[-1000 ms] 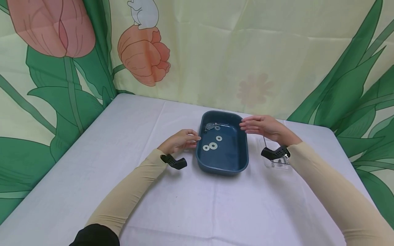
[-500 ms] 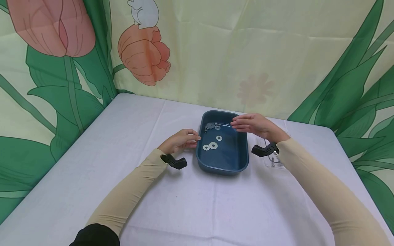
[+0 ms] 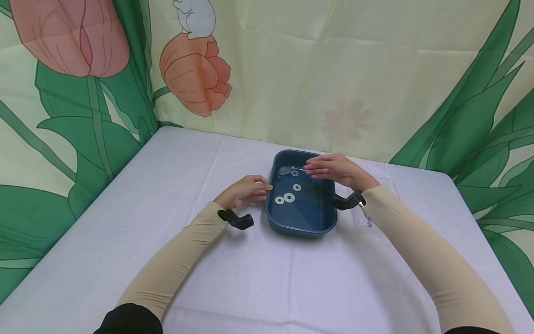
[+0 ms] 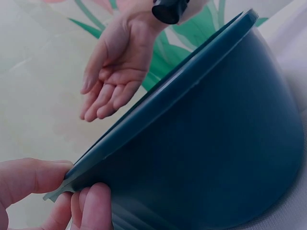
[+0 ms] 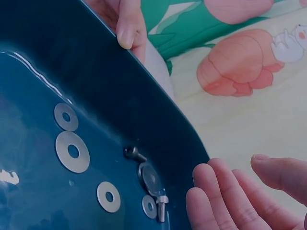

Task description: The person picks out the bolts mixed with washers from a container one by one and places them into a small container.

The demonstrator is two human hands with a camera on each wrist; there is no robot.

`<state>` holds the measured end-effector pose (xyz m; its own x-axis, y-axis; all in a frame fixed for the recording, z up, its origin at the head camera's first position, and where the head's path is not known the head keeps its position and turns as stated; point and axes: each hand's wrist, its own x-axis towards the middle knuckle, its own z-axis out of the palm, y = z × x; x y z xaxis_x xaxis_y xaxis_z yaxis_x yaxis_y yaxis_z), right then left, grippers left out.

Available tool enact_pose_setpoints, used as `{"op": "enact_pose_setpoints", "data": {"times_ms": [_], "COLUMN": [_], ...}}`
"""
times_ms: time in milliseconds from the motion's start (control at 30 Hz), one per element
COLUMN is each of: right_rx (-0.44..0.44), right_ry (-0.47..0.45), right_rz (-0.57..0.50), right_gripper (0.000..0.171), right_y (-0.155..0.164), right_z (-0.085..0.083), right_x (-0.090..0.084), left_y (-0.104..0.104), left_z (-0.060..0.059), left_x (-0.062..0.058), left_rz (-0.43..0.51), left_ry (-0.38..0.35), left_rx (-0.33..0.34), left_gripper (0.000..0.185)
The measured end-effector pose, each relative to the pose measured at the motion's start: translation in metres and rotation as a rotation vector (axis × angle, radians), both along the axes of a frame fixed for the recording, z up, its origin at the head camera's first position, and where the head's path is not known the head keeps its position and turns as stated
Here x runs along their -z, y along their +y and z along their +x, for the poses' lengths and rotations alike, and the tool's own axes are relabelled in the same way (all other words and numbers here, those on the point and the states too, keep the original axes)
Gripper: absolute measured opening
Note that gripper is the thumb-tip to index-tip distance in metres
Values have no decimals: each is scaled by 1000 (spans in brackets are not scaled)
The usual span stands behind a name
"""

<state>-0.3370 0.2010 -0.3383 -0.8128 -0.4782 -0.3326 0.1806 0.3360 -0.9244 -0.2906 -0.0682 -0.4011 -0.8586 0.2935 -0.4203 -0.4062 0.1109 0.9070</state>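
Note:
A dark blue tray (image 3: 301, 229) sits mid-table and holds several flat washers (image 3: 289, 198), a small bolt (image 3: 297, 169) and a dark screw. My left hand (image 3: 266, 188) pinches the tray's left rim; in the left wrist view its thumb and fingers (image 4: 91, 203) clamp the tray lip (image 4: 144, 120). My right hand (image 3: 310, 170) hovers over the tray's far end with fingers straight, holding nothing, just right of the bolt. The right wrist view shows the washers (image 5: 72, 151), bolt (image 5: 162, 207) and my right fingertips (image 5: 216, 201) close beside them.
A clear plastic container (image 3: 369, 219) lies on the white tablecloth (image 3: 167, 185) right of the tray, mostly hidden by my right forearm. A floral cloth backdrop (image 3: 333, 69) stands behind and on both sides of the table.
My right hand has moved left from the tray's right rim to above its far end near the bolt. The left hand and the tray have stayed put.

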Motion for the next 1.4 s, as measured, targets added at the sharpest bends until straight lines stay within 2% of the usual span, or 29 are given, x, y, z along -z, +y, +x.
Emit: {"op": "enact_pose_setpoints", "data": {"times_ms": [433,767,1100,1400], "right_rx": [-4,-27,-55,-22], "right_ry": [-47,-25,-50,-104], "right_rz": [-16,-6,10,-7], "right_gripper": [46,41,41,41], "right_y": [-19,-29,-41,-49], "right_z": [-5,-10,-14,-18], "right_x": [10,19,27,34], "left_y": [0,-1,-1,-1], "left_z": [0,1,2,1], "left_x": [0,-2,0,0], "left_rz": [4,-14,-1,-4], "left_ry": [7,5,11,6], "left_rx": [5,8,10,12], "left_gripper": [13,14,11,14]}}
